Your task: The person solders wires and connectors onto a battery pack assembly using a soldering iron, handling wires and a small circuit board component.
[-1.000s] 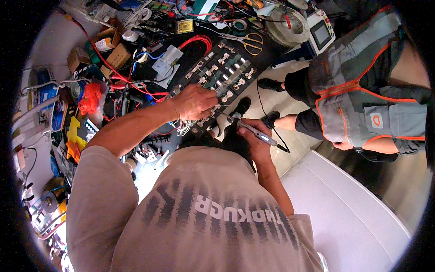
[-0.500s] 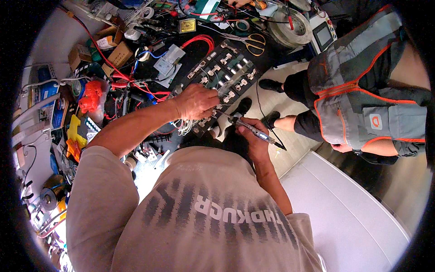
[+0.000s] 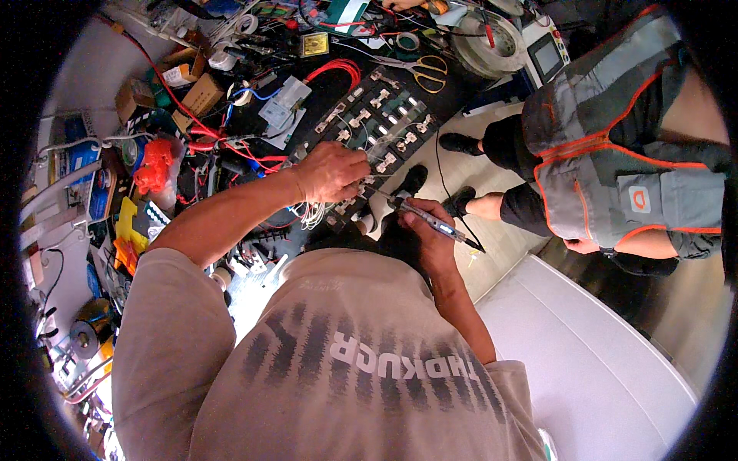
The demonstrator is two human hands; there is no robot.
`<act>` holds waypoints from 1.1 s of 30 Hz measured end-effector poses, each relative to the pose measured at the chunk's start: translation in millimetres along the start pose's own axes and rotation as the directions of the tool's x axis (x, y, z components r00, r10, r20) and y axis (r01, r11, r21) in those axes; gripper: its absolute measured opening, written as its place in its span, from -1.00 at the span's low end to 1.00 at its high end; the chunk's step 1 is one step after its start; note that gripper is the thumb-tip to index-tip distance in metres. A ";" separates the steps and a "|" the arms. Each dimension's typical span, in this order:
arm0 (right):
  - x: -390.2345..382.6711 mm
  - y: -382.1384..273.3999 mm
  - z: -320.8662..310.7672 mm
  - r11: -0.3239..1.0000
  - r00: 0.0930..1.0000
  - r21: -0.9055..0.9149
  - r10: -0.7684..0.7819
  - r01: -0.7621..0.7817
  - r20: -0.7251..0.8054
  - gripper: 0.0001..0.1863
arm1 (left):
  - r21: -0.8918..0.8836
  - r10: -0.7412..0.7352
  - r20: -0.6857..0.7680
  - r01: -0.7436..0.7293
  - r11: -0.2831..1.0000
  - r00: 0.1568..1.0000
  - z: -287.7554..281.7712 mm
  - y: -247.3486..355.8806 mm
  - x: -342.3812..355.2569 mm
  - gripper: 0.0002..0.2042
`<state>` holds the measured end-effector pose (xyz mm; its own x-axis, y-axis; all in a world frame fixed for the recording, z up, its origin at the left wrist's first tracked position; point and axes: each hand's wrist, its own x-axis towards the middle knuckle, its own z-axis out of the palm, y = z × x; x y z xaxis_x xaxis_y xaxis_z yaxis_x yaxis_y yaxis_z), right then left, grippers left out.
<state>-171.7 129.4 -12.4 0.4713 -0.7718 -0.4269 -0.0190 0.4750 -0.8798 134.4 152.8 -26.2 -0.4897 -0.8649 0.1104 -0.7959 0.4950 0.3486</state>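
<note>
My left hand (image 3: 334, 173) rests over the lower part of a dark board (image 3: 400, 106) with rows of silver metal fittings and thin wires; its fingers are pinched, on something I cannot make out. My right hand (image 3: 423, 227) grips a pen-shaped soldering iron (image 3: 446, 230), whose tip points up-left at the board close to my left fingers, and whose cord trails down-right. A bundle of white wires (image 3: 311, 215) hangs from the board below my left hand.
Scissors (image 3: 427, 77), red cables (image 3: 338, 67), cardboard boxes (image 3: 200, 100), a spool (image 3: 488, 50) and a screened device (image 3: 542, 50) crowd the bench. A person in grey-orange workwear (image 3: 607, 192) stands at right. A white panel (image 3: 576, 346) occupies the lower right.
</note>
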 end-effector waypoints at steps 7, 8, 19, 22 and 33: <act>-6.4 -6.3 -0.2 1.000 0.998 -0.002 -0.029 0.029 -0.056 -0.65 | -0.136 -0.041 -0.055 0.033 0.990 0.998 -5.0 -1.6 3.3 -0.72; -8.3 -11.3 -0.4 1.000 0.998 0.013 -0.023 0.023 -0.058 -0.65 | -0.133 -0.061 -0.037 0.056 0.990 0.997 -3.6 -1.7 1.8 -0.71; -20.3 -21.7 -19.0 0.996 0.989 0.080 -0.027 0.039 -0.147 -0.63 | -0.111 -0.203 0.005 0.203 0.973 0.979 -2.6 8.1 4.6 -0.73; -21.3 -18.9 -22.0 0.994 0.992 0.088 -0.053 0.064 -0.119 -0.64 | -0.107 -0.208 -0.010 0.206 0.973 0.978 -5.5 10.0 6.1 -0.74; -35.2 -36.1 -29.6 0.994 0.998 0.094 -0.055 0.058 -0.036 -0.69 | -0.510 -0.581 -0.013 0.494 0.704 0.814 -41.0 25.9 0.4 -0.82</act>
<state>-213.8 127.0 28.2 0.4398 -0.8114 -0.3850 0.0916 0.4670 -0.8795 128.2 161.9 21.0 0.0681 -0.9926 -0.1005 -0.6208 -0.1210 0.7746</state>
